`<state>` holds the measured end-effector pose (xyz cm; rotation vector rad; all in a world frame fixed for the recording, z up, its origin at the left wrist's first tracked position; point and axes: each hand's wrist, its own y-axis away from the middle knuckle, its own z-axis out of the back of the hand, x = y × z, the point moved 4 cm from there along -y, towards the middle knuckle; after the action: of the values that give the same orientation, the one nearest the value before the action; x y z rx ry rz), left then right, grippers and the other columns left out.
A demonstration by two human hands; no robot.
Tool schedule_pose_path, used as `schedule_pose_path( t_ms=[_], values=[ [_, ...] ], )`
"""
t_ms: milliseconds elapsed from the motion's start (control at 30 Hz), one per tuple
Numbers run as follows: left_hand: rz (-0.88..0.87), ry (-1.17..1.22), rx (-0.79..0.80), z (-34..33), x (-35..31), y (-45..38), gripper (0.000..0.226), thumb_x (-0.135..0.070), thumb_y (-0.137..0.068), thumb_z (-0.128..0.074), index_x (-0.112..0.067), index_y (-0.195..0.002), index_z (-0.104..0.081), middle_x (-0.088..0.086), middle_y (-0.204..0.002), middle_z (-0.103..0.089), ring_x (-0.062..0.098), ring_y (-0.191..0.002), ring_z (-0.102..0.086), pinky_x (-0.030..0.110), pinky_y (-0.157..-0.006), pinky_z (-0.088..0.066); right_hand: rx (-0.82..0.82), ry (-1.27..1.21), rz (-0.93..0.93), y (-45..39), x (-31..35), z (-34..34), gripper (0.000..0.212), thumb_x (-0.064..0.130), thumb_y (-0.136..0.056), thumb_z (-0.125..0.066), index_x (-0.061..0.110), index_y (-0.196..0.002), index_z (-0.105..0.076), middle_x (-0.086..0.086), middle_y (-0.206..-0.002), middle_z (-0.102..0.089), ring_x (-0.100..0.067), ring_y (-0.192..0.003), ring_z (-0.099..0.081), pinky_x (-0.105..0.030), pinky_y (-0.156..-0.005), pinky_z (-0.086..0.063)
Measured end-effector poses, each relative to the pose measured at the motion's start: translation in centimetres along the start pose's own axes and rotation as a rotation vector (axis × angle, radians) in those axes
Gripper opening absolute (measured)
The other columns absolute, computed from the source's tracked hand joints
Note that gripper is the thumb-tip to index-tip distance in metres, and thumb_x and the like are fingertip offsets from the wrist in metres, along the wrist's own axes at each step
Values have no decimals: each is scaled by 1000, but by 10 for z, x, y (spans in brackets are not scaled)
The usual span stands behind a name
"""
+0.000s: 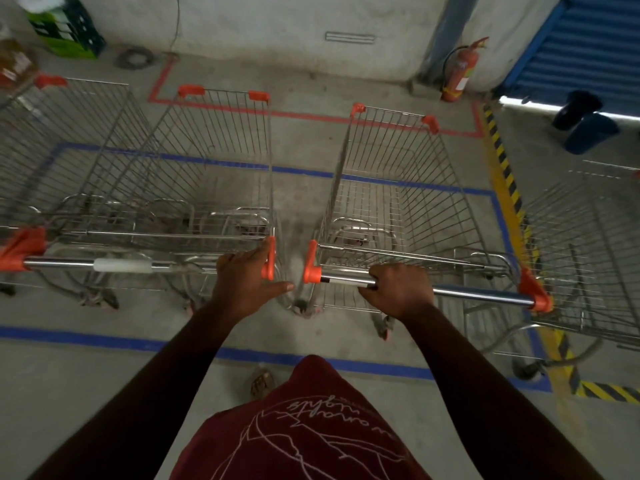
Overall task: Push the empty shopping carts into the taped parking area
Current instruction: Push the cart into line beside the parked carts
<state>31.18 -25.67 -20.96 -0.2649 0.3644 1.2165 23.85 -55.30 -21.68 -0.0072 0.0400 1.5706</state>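
- Broadly, the concrete floor (104, 393) carries a blue taped rectangle (242, 165) as the near parking area, with a red taped outline (304, 115) beyond it near the wall; which of the two the task means I cannot tell.
- The nested carts on the left (145, 174) stand with their baskets inside the blue tape, handle (121, 265) toward the person; I judge these close to parked.
- The right-hand shopping cart (398, 202) is empty, its basket over the blue area and its rear wheels just ahead of the near blue line, so it looks nearly in; a short push forward and a squaring-up seem to be what is left.
- A further cart (588, 237) sits at the right edge, outside the blue tape beyond the yellow-and-black hazard strip (502, 168); it likely remains to be brought in.
- Open room: a narrow gap separates the two handled carts, and bare floor lies ahead of the right cart up to the far blue line.
- A red fire extinguisher (460, 72) stands by the wall, well apart.
- The right hand (398, 289) is curled round the right cart's handle bar (478, 294).
- The left hand (247, 275) rests on the right end of the left cart's handle with fingers fairly straight, thumb out, not clearly gripping.
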Motion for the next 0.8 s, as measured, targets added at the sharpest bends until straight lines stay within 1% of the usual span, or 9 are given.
schedule_pose_path(
  t_ms=[67,300,433,500,567,633,733,767,800],
  values=[
    [11,-4,-3,-1,0,0,111,-71,-69,-80,-21,-158,-38,0,-131,-69,26,-124,-63,44,-109,-35,14,-5,9,1,-2,1,38,62,-86,-59,24,-79,-63,5,-75,-68,-22,-71,-68,-29,-60,-44],
    [-2,-2,25,-2,1,-1,118,-76,-65,-80,-20,-159,-36,-3,-125,-71,24,-122,-64,43,-108,-36,38,43,31,10,-1,0,37,61,-87,-60,25,-81,-65,5,-79,-70,-22,-75,-69,-29,-60,-39],
    [-6,19,26,-3,1,0,118,-75,-64,-81,-20,-158,-38,-5,-114,-74,23,-117,-66,45,-106,-38,67,5,7,8,10,1,36,59,-88,-59,25,-84,-66,4,-82,-70,-24,-77,-70,-31,-64,-47],
    [-1,18,24,-1,1,1,120,-80,-62,-77,-19,-158,-38,-3,-116,-74,24,-116,-67,45,-106,-39,73,-4,2,5,13,3,37,61,-89,-57,25,-85,-66,4,-83,-71,-24,-78,-70,-31,-65,-48],
    [-4,10,18,-1,2,2,121,-82,-59,-70,-19,-158,-39,-2,-119,-73,25,-116,-67,45,-105,-40,66,-7,1,6,12,4,37,60,-88,-57,24,-85,-66,3,-85,-72,-25,-81,-70,-31,-65,-45],
    [-10,11,31,-1,2,3,120,-79,-62,-77,-19,-158,-37,-2,-121,-72,25,-119,-66,44,-105,-38,48,-36,10,8,10,4,36,58,-88,-58,23,-83,-65,2,-84,-72,-26,-80,-70,-31,-63,-42],
    [8,19,77,0,3,1,116,-72,-66,-81,-23,-160,-34,-2,-135,-66,23,-130,-58,43,-111,-29,-6,-84,54,10,10,6,44,66,-90,-59,24,-81,-62,4,-79,-68,-24,-74,-69,-31,-63,-47],
    [26,14,91,2,2,0,114,-72,-67,-81,-25,-159,-34,-3,-140,-63,22,-134,-55,43,-113,-25,-18,-117,86,10,10,8,45,69,-89,-59,24,-84,-64,6,-81,-68,-22,-76,-69,-31,-66,-49],
    [40,-2,101,4,-1,0,112,-73,-67,-79,-26,-158,-35,-4,-141,-61,21,-136,-52,44,-115,-22,-12,-163,123,11,10,11,44,69,-89,-61,26,-93,-67,6,-89,-70,-21,-82,-70,-32,-71,-51]
  ],
)
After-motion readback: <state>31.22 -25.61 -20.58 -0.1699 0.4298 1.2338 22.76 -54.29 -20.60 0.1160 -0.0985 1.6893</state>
